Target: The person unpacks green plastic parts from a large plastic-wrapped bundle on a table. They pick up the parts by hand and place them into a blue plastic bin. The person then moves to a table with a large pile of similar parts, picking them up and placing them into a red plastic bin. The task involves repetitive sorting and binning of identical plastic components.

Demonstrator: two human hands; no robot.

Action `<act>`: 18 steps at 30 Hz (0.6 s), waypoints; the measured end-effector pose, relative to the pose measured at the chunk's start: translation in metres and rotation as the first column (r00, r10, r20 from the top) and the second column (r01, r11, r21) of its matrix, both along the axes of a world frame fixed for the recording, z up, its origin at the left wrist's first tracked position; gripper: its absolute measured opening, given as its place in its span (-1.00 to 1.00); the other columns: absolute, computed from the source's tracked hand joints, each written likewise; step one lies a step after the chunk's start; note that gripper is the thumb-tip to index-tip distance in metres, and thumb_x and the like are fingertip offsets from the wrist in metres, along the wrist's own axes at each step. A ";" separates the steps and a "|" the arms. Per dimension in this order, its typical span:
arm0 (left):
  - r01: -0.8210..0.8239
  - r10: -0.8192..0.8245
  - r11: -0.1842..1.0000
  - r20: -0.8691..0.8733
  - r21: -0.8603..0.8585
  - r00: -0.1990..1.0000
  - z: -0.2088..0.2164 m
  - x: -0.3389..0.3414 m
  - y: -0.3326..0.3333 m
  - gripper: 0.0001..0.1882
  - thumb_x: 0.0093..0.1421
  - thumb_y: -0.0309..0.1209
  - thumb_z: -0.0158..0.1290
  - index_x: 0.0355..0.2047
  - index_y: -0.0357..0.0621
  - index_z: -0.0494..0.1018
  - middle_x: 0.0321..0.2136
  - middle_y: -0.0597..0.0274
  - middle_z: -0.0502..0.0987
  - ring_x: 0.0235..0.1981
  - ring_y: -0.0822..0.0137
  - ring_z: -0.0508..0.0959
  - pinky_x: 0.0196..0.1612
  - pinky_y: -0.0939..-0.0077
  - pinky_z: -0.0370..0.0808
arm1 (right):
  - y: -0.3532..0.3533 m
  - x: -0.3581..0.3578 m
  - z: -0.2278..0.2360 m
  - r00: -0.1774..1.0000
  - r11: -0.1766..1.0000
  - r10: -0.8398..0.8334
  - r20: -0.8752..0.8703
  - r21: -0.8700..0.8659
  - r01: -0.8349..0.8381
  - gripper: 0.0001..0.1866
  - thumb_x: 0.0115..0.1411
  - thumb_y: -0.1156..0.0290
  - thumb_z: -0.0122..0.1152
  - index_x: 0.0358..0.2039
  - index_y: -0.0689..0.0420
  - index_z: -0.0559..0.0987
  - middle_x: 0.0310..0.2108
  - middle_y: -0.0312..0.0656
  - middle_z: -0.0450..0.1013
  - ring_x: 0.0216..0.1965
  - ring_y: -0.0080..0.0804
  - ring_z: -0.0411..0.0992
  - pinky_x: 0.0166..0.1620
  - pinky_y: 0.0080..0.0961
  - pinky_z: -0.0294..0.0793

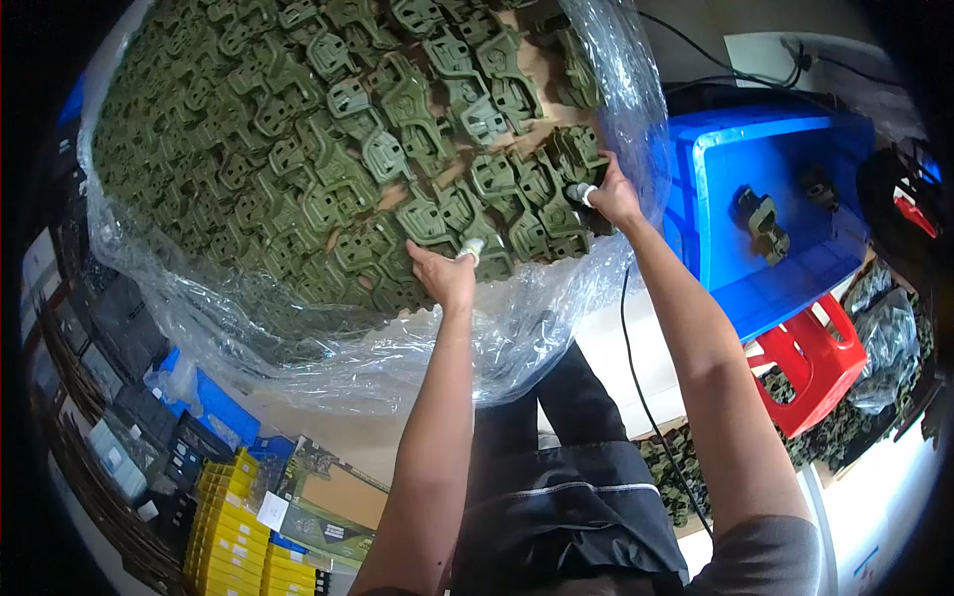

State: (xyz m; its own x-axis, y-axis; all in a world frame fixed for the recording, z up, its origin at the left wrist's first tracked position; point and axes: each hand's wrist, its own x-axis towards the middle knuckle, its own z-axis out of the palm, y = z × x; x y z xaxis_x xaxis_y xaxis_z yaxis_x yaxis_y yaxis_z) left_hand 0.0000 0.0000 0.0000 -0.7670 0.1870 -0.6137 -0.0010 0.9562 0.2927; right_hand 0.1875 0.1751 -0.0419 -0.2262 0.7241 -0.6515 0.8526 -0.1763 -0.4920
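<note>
Many olive-green moulded parts (288, 159), shaped like brackets with slots, lie in close rows on a brown cardboard sheet (537, 70). My left hand (447, 276) is at the near edge, thumb and forefinger around the end of one green part (427, 221). At the right end of the near row, my right hand (616, 197) grips another green part (576, 154) from its side. Both thumbs wear white coverings. Some fingertips are hidden by the parts.
Clear plastic wrap (348, 353) hangs around the stack. To the right, a blue bin (701, 214) holds a few green parts, with a red stool (820, 363) below it. A black cable (636, 372) hangs near my right arm. Yellow bins (229, 526) stand lower left.
</note>
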 end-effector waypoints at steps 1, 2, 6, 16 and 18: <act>-0.009 0.010 0.999 -0.018 0.041 1.000 -0.002 -0.007 0.000 -0.08 -0.27 -0.49 0.17 0.06 -0.41 -0.13 -0.03 -0.31 0.15 0.04 -0.07 0.17 0.09 0.34 0.11 | -0.001 -0.003 0.002 1.000 1.000 -0.025 -0.015 0.000 0.025 -0.31 -0.18 0.27 0.26 -0.02 0.01 0.16 -0.28 0.06 0.40 -0.25 -0.05 0.39 -0.18 -0.25 0.33; 0.003 0.001 0.989 -0.028 0.146 1.000 -0.014 -0.013 -0.005 -0.07 -0.27 -0.51 0.16 0.06 -0.36 -0.16 -0.05 -0.32 0.17 -0.05 -0.12 0.27 0.02 0.30 0.20 | -0.002 -0.006 0.002 0.998 0.999 -0.051 -0.029 0.000 0.052 -0.30 -0.20 0.28 0.27 -0.02 0.02 0.16 -0.29 0.06 0.40 -0.26 -0.04 0.39 -0.20 -0.25 0.34; -0.040 0.041 0.976 -0.003 0.212 0.999 -0.031 -0.004 -0.012 -0.02 -0.26 -0.57 0.13 0.09 -0.23 -0.26 -0.06 -0.28 0.19 -0.11 -0.03 0.36 -0.02 0.33 0.25 | -0.017 0.013 -0.022 0.998 0.995 -0.066 -0.021 0.079 0.068 -0.30 -0.23 0.25 0.28 -0.04 0.01 0.18 -0.33 0.06 0.41 -0.28 -0.03 0.40 -0.22 -0.25 0.35; -0.086 0.019 0.791 0.115 0.606 0.993 0.090 -0.021 -0.049 -0.11 -0.04 -0.69 -0.16 0.16 -0.13 -0.50 0.10 -0.21 -0.13 0.10 0.05 0.08 0.05 0.38 0.18 | -0.001 -0.011 0.127 0.954 0.946 0.122 -0.275 0.323 -0.028 -0.23 -0.31 0.06 0.36 -0.10 0.07 0.23 -0.48 0.03 0.39 -0.36 -0.03 0.40 -0.28 -0.27 0.35; -0.087 0.028 0.822 0.114 0.562 0.993 0.139 -0.011 -0.034 -0.03 -0.07 -0.66 -0.05 0.15 -0.14 -0.52 0.15 -0.14 -0.23 0.14 0.07 0.00 0.12 0.35 0.06 | 0.010 0.008 0.172 0.927 0.958 0.071 -0.368 0.285 0.040 -0.24 -0.29 0.09 0.36 -0.09 0.08 0.23 -0.52 -0.02 0.37 -0.40 -0.13 0.41 -0.34 -0.33 0.36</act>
